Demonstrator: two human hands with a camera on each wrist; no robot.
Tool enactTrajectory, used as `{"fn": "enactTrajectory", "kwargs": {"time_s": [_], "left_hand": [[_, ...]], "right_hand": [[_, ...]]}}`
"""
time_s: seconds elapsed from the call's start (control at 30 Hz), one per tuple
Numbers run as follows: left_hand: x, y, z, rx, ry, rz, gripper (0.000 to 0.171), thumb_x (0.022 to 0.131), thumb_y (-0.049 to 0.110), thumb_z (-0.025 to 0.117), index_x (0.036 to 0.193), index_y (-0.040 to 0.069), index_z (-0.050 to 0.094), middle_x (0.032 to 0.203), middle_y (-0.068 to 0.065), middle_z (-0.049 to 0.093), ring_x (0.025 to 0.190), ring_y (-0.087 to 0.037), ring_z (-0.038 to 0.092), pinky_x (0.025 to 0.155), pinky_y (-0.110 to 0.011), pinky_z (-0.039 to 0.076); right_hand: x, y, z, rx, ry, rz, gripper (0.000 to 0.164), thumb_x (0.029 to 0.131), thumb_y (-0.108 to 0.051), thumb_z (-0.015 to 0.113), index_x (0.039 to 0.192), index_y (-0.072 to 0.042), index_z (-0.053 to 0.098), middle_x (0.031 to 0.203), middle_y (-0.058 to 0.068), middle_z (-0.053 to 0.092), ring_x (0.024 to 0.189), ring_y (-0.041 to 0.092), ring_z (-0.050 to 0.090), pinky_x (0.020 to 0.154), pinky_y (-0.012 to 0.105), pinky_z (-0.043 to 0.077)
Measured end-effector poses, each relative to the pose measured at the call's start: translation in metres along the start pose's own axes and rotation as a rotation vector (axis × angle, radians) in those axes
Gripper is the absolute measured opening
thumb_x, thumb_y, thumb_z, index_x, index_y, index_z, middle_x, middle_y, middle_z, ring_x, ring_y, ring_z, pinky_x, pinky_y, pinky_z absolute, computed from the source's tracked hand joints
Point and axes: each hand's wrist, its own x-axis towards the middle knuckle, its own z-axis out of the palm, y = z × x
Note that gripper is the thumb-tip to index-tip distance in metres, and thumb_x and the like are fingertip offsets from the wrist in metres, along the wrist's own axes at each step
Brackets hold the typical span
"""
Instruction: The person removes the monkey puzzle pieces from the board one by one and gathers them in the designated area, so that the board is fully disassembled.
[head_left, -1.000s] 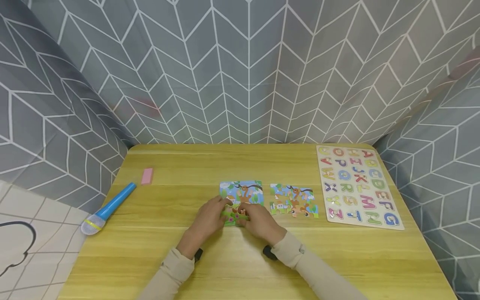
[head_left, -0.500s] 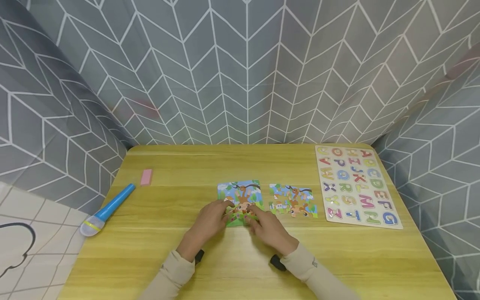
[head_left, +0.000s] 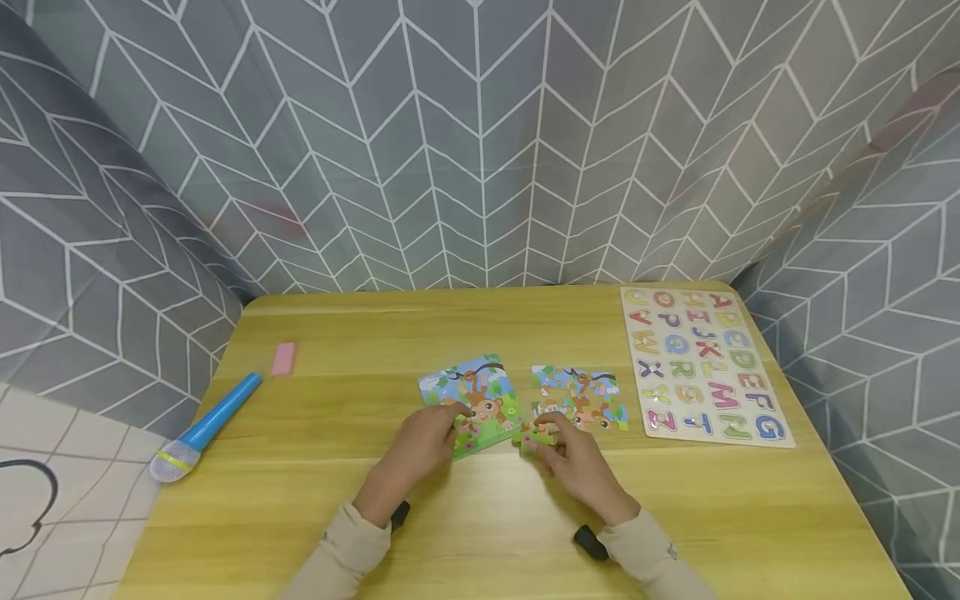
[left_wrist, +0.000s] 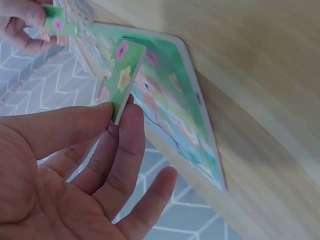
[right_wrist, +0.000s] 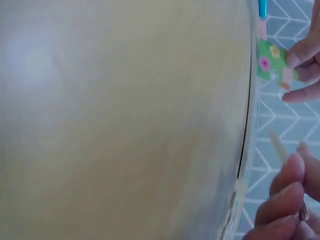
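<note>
A square picture board point(head_left: 487, 387) with a cartoon monkey lies on the table, turned at an angle. My left hand point(head_left: 420, 442) is over its lower left part. Thumb and fingers of that hand pinch a green puzzle piece point(left_wrist: 125, 75) with a pink and a yellow flower, seen close over the board in the left wrist view. To the right of the board, my right hand point(head_left: 577, 462) pinches another green puzzle piece point(head_left: 536, 440) with a pink flower. Just beyond this hand lie joined puzzle pieces point(head_left: 585, 383) showing the same monkey upside down in its tree.
At the table's right side lies an alphabet board point(head_left: 701, 367) with coloured letters. A blue toy microphone point(head_left: 213, 425) rests at the left edge, with a pink block point(head_left: 284, 359) beyond it. Grey patterned curtain point(head_left: 465, 150) hangs behind the table point(head_left: 360, 333).
My right hand has moved right, off the board, with a green puzzle piece. The board has turned counterclockwise, and more of its monkey picture shows. My left hand stays near the board's lower left.
</note>
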Motion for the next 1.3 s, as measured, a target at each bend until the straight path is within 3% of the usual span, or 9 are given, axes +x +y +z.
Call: {"fn": "enactTrajectory", "kwargs": {"time_s": [0.17, 0.3, 0.5, 0.67, 0.87, 1.3], "left_hand": [[0.003, 0.015, 0.006, -0.023, -0.039, 0.081, 0.027, 0.091, -0.006, 0.063, 0.111, 0.009, 0.072, 0.103, -0.006, 0.077, 0.085, -0.019, 0.071, 0.067, -0.026, 0.051], [0.007, 0.029, 0.014, -0.055, -0.081, 0.137, 0.026, 0.090, -0.009, 0.061, 0.106, 0.008, 0.074, 0.106, -0.006, 0.077, 0.095, -0.021, 0.073, 0.072, -0.024, 0.053], [0.015, 0.046, 0.030, -0.074, -0.112, 0.207, 0.027, 0.090, -0.009, 0.059, 0.103, 0.009, 0.074, 0.100, -0.004, 0.072, 0.079, -0.012, 0.064, 0.066, -0.017, 0.046], [0.024, 0.061, 0.040, -0.063, -0.142, 0.201, 0.028, 0.090, -0.007, 0.060, 0.107, 0.010, 0.074, 0.099, -0.003, 0.072, 0.069, -0.006, 0.054, 0.059, -0.016, 0.040], [0.034, 0.072, 0.052, -0.008, -0.123, 0.218, 0.019, 0.092, 0.003, 0.067, 0.107, 0.011, 0.074, 0.099, -0.002, 0.073, 0.078, -0.012, 0.065, 0.061, -0.016, 0.046], [0.046, 0.081, 0.067, 0.117, -0.060, 0.204, 0.016, 0.091, 0.017, 0.072, 0.106, 0.011, 0.072, 0.094, -0.004, 0.071, 0.077, -0.016, 0.065, 0.065, -0.023, 0.050]], "right_hand": [[-0.010, 0.015, -0.013, 0.011, 0.136, -0.007, 0.032, 0.101, -0.019, 0.060, 0.132, -0.014, 0.061, 0.065, 0.003, 0.059, 0.052, 0.006, 0.051, 0.048, 0.021, 0.040], [-0.016, 0.023, -0.023, -0.005, 0.157, 0.022, 0.031, 0.105, -0.020, 0.053, 0.134, -0.011, 0.059, 0.066, 0.004, 0.057, 0.052, 0.005, 0.045, 0.048, 0.021, 0.039], [-0.023, 0.033, -0.034, -0.013, 0.124, 0.119, 0.029, 0.104, -0.021, 0.055, 0.132, -0.015, 0.062, 0.063, 0.003, 0.056, 0.051, 0.006, 0.046, 0.052, 0.021, 0.039], [-0.027, 0.040, -0.040, -0.020, 0.123, 0.149, 0.031, 0.103, -0.022, 0.057, 0.132, -0.014, 0.062, 0.063, 0.003, 0.059, 0.051, 0.006, 0.047, 0.051, 0.021, 0.037], [-0.027, 0.043, -0.045, -0.090, 0.145, 0.160, 0.032, 0.100, -0.023, 0.062, 0.130, -0.010, 0.064, 0.066, 0.001, 0.055, 0.052, 0.005, 0.041, 0.050, 0.020, 0.035], [-0.026, 0.043, -0.050, -0.182, 0.197, 0.162, 0.029, 0.098, -0.022, 0.066, 0.121, -0.004, 0.061, 0.068, 0.001, 0.054, 0.054, 0.006, 0.041, 0.054, 0.022, 0.036]]}}
